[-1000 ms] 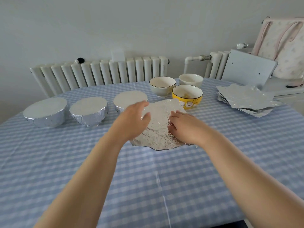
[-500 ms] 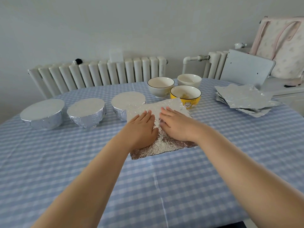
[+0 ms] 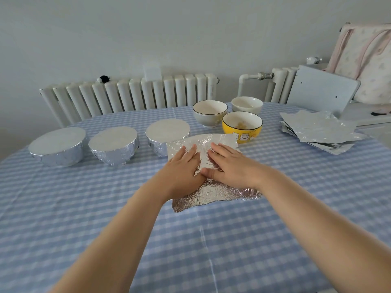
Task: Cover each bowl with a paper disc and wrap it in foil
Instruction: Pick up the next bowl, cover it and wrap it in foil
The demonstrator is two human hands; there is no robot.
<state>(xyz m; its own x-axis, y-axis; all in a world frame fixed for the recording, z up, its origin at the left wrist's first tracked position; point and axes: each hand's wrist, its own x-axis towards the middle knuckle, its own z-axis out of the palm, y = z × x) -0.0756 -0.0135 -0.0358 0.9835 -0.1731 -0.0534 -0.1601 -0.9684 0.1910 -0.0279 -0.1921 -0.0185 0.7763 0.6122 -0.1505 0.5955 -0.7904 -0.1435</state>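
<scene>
A crinkled foil sheet (image 3: 213,195) lies flat on the checked table in front of me. My left hand (image 3: 182,168) and my right hand (image 3: 229,166) press on it side by side with straight fingers, thumbs nearly touching. Behind the sheet stand three foil-wrapped bowls topped with white paper discs: one at the left (image 3: 58,145), one in the middle (image 3: 114,148) and one by the sheet's far left corner (image 3: 166,132). Three uncovered bowls stand further back: a yellow one (image 3: 242,129) with some food inside, a pale grey one (image 3: 209,113) and a white one (image 3: 247,105).
A stack of foil sheets (image 3: 319,132) lies at the table's right side. White radiators (image 3: 131,96) run along the wall behind the table. A grey board (image 3: 321,92) and a pink bag (image 3: 366,58) stand at the far right. The blue checked tablecloth (image 3: 190,240) stretches toward me.
The foil sheet went from lifted and curled to flat on the table. Both hands opened, laid their palms on it and slid a little further along it.
</scene>
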